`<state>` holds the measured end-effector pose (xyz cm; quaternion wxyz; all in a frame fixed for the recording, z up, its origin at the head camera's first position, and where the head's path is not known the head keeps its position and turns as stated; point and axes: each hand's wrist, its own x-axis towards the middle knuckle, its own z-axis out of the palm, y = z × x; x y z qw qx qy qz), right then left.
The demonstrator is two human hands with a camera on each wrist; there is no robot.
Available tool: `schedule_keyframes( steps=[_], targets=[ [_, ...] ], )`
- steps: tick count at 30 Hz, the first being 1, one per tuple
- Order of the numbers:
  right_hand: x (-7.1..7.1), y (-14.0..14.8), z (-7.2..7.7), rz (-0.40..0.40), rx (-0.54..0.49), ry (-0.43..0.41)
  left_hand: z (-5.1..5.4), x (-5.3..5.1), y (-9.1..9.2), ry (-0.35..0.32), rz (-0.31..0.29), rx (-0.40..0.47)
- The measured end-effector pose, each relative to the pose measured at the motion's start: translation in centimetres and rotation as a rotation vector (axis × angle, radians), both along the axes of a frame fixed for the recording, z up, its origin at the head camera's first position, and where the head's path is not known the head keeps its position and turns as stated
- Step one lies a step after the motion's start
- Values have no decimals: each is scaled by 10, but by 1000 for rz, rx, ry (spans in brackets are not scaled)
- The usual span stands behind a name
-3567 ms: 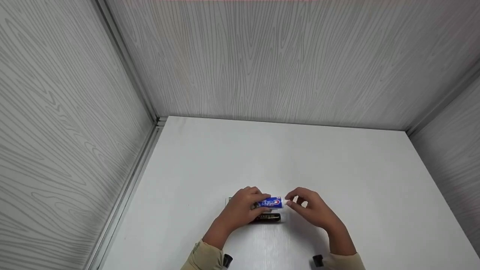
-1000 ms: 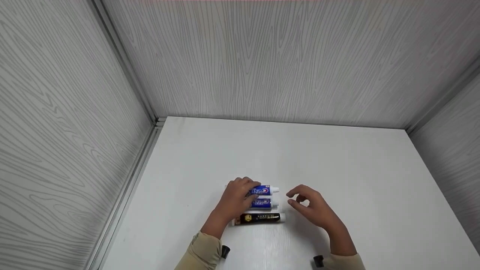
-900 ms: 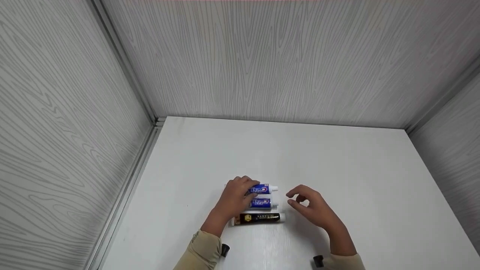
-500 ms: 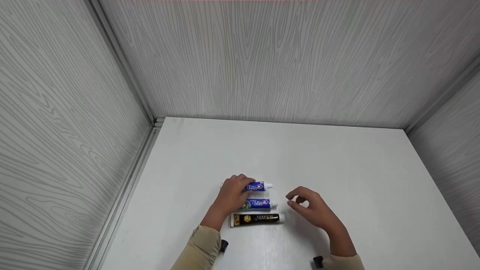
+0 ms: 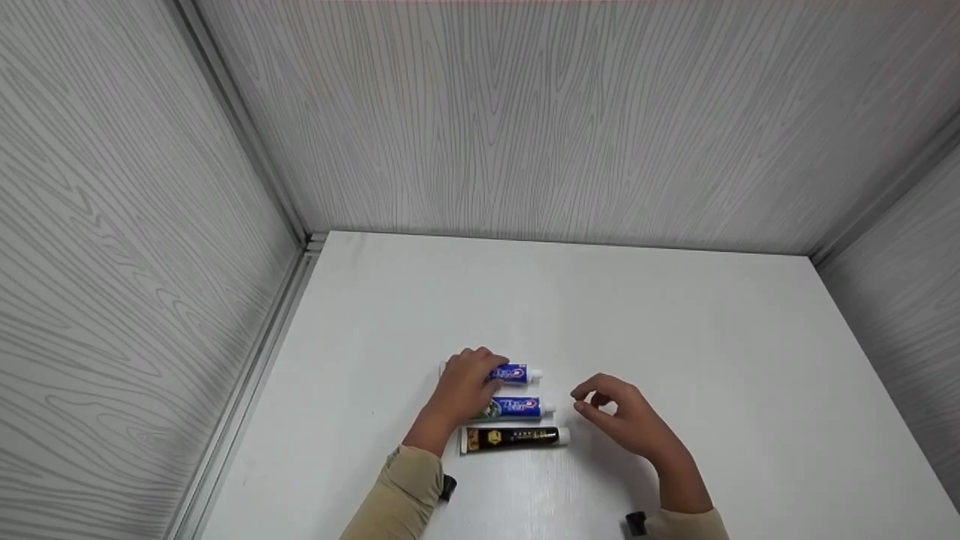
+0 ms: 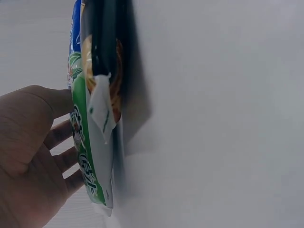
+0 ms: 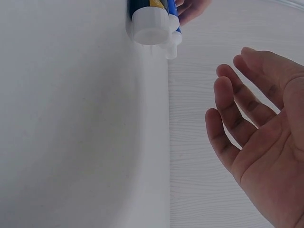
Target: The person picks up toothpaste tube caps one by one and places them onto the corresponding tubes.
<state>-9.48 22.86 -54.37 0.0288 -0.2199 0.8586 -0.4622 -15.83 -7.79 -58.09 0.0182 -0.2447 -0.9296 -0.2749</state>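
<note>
Three toothpaste tubes lie in a row on the white table, their white caps pointing right. My left hand [image 5: 463,386] holds the farthest blue tube [image 5: 513,373], index finger on its far side and thumb on its near side; its left half is mostly under the hand. The middle blue tube [image 5: 519,406] shows a green end in the left wrist view, where it hides part of the hand. Nearest is the black tube [image 5: 517,439], its label gold. My right hand [image 5: 619,412] is right of the caps, fingers loosely bent; the right wrist view shows it holding nothing.
The white table [image 5: 675,322] is bounded by a grey wood-grain back wall [image 5: 525,127] and a left side wall [image 5: 135,262], with another wall at right. Black camera mounts [image 5: 636,523] sit at both wrists.
Earlier my left hand held a blue tube above the others near my right hand. That tube then moved away and slightly left, beyond the middle tube. My right hand has hardly moved.
</note>
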Motion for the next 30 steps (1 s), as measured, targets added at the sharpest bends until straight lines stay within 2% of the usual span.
schedule_keyframes(
  steps=[8, 15, 17, 21, 25, 30],
  targets=[
    [1, 0, -1, -7, 2, -3, 2, 4, -1, -12, -1, 23],
    [0, 0, 2, -117, 73, 31, 6, 9, -1, -41, -8, 44],
    [-1, 0, 3, -155, 95, 59, 8, 11, -1, -33, -11, 46],
    [-4, 3, 4, -238, 157, 197, 15, 17, -2, 3, -21, 56],
    [-7, 8, 6, -318, 202, 325, 22, 24, -2, 44, 9, 64],
    [-8, 12, 9, -359, 248, 359, 32, 34, -5, 80, 60, 39]
  ],
)
